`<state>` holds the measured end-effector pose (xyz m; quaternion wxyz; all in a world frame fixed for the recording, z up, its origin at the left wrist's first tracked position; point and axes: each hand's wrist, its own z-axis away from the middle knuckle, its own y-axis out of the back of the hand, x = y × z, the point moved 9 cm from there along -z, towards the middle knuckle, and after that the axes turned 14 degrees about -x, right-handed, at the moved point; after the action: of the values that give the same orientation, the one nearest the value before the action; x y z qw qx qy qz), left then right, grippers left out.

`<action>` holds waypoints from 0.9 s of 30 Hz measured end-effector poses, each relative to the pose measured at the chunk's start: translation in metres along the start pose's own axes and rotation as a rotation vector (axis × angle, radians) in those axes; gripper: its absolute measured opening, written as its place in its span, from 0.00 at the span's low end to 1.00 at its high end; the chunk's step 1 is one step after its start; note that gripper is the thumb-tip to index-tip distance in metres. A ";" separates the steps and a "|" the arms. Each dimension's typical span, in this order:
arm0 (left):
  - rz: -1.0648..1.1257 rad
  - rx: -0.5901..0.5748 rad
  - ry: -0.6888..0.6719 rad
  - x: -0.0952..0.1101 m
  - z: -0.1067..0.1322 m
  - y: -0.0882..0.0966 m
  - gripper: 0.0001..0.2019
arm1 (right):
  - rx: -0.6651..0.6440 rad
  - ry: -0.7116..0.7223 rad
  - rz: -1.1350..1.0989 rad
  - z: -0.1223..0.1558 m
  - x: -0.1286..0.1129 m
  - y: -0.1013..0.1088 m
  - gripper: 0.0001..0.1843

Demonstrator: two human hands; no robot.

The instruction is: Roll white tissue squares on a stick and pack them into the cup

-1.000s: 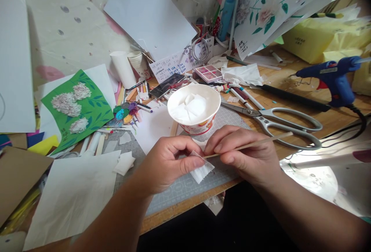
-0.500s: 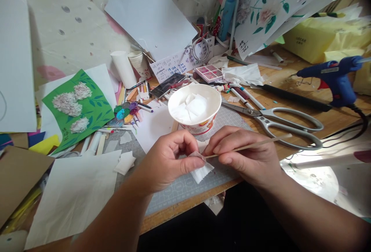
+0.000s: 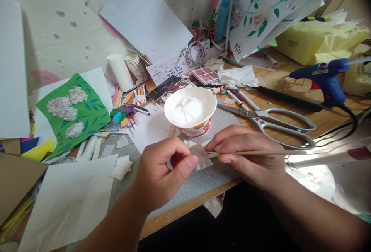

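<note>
My left hand [image 3: 162, 171] pinches a small white paper piece [image 3: 201, 157] between thumb and forefinger, just above the grey cutting mat [image 3: 199, 182]. My right hand [image 3: 246, 153] grips a thin wooden stick [image 3: 266, 152] whose left tip meets the paper piece and whose other end points right. Both hands are closed and almost touching. Right behind them stands a white paper bowl [image 3: 189, 111] filled with cut white paper squares.
Large grey scissors [image 3: 275, 122] lie to the right of the bowl, and a blue glue gun [image 3: 324, 80] rests further right. A green card with paper flowers [image 3: 72, 113] lies at left, amid markers, paper cups and loose white sheets. The desk's front edge runs under my wrists.
My left hand has turned and lifted the paper piece slightly, which now stands more upright against the stick's tip. The stick has dropped closer to level. The view shifted a little.
</note>
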<state>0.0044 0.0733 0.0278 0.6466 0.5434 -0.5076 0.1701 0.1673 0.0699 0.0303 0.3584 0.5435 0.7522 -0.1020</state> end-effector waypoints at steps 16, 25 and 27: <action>0.250 -0.044 0.252 -0.027 -0.005 -0.017 0.04 | -0.106 0.031 0.204 -0.001 -0.011 -0.019 0.05; 0.345 -0.065 0.207 -0.027 -0.008 -0.018 0.04 | -0.092 0.040 0.218 -0.003 -0.010 -0.017 0.04; 0.340 -0.055 0.229 -0.030 -0.007 -0.018 0.03 | -0.099 0.051 0.204 -0.001 -0.010 -0.019 0.05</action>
<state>0.0092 0.0834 -0.0064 0.6767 0.4091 -0.5198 0.3233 0.1514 0.0559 0.0333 0.3739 0.6014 0.7059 -0.0137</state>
